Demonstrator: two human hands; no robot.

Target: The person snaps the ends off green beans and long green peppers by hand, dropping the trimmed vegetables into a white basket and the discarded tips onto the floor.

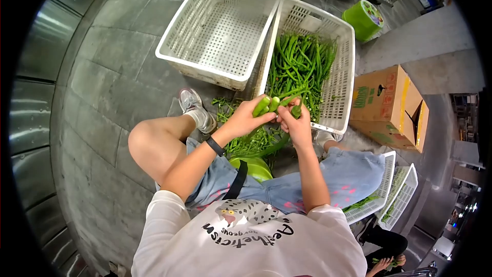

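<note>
My left hand point(248, 121) is closed around several thick green chili peppers point(262, 106), their ends sticking up past the thumb. Beside it, my right hand point(298, 125) grips a green pepper point(296, 111) between thumb and fingers. The hands meet in front of my knees, fingertips nearly touching; what lies between the fingertips is partly hidden. Just beyond them a white plastic crate point(344, 72) holds a heap of long green peppers point(302, 61). Below the hands, green stems and scraps point(256, 142) lie on the floor between my legs.
A second white crate point(220, 25) stands at the upper left, its perforated floor visible. To the right are a cardboard box point(382, 103) and a green stool point(363, 20). Further white crates point(397, 195) sit by my right knee. Another person's hands point(382, 265) hold greens at lower right.
</note>
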